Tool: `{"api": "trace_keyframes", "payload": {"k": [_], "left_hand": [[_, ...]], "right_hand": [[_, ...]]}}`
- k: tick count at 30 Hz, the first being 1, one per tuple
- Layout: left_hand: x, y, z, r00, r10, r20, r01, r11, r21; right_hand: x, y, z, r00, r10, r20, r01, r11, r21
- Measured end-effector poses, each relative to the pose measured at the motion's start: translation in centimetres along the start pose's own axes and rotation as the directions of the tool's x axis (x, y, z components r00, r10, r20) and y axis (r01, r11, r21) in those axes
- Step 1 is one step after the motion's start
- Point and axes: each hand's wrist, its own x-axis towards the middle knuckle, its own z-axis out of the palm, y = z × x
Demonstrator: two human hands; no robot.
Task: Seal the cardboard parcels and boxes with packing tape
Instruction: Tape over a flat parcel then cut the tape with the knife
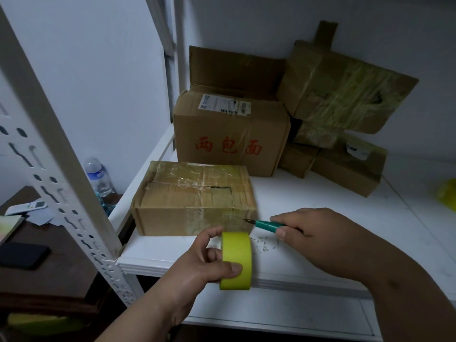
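1. At the far left a dark brown tabletop carries a black phone, a white remote control and some loose papers.
2. A white perforated upright of the shelving crosses in front of it, and behind that stands a clear water bottle with a blue label.
3. On the white shelf lies a low cardboard box, its top and front already covered with glossy clear tape; a small square gap shows in the top layer.
4. The left hand grips a roll of yellow tape just in front of that box, thumb pressed on the outer face and fingers curled through the core. The roll stands on edge above the shelf's front lip.
5. A strip of tape seems to run from the roll up to the box's front right corner, though it is too faint to be sure.
6. Behind the low box stands a taller carton with red printed characters, a shipping label and one flap raised.
7. The right hand pinches a green-handled cutter, its thin tip touching the low box's front right edge.
8. Small scraps lie on the shelf under the cutter.
9. Further right, several taped parcels are stacked against the wall.
10. At the right edge something yellow lies blurred.
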Motion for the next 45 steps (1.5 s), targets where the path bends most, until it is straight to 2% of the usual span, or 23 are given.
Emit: {"api": "trace_keyframes", "payload": {"k": [4, 11, 20, 24, 30, 34, 36, 38, 42, 45], "left_hand": [[0.0, 0.0, -0.1, 1.000, -0.005, -0.003, 0.005, 1.000, -0.012], [0.2, 0.1, -0.1, 1.000, -0.015, 0.011, 0.015, 1.000, -0.013], [0.1, 0.4, -0.1, 0.999, -0.018, 0.028, 0.018, 1.000, -0.014], [0.1, 0.6, -0.7, 0.997, -0.031, 0.069, 0.032, 0.999, -0.008], [0.2, 1.2, -1.5, 0.991, -0.046, 0.128, 0.051, 0.998, -0.034], [0.5, 2.3, -2.3, 0.976, -0.096, 0.195, 0.089, 0.995, 0.040], [0.7, 2.9, -2.7, 0.968, -0.123, 0.217, 0.098, 0.988, 0.120], [0.8, 3.4, -2.9, 0.959, -0.145, 0.245, 0.104, 0.980, 0.172], [0.7, 3.5, -3.0, 0.953, -0.160, 0.257, 0.115, 0.977, 0.179], [0.4, 3.0, -3.1, 0.953, -0.158, 0.260, 0.122, 0.982, 0.147]], "right_hand": [[1.8, -0.7, 0.5, 0.997, 0.006, 0.077, 0.004, 0.992, -0.129], [3.5, -1.2, 0.9, 0.992, 0.024, 0.124, -0.001, 0.983, -0.184], [3.9, -1.7, 1.1, 0.988, 0.073, 0.134, -0.035, 0.964, -0.263], [3.8, -0.4, 0.8, 0.981, 0.145, 0.126, -0.095, 0.936, -0.338], [2.7, 2.2, 0.2, 0.949, 0.200, 0.243, -0.151, 0.967, -0.206], [1.9, 4.7, 0.6, 0.923, 0.248, 0.295, -0.257, 0.966, -0.006], [1.7, 6.0, 1.1, 0.919, 0.290, 0.267, -0.303, 0.953, 0.009], [1.9, 7.3, 2.3, 0.926, 0.330, 0.180, -0.330, 0.943, -0.036], [2.7, 8.0, 6.0, 0.923, 0.385, -0.007, -0.385, 0.923, -0.018], [3.1, 7.6, 8.3, 0.921, 0.370, -0.119, -0.387, 0.901, -0.193]]}}
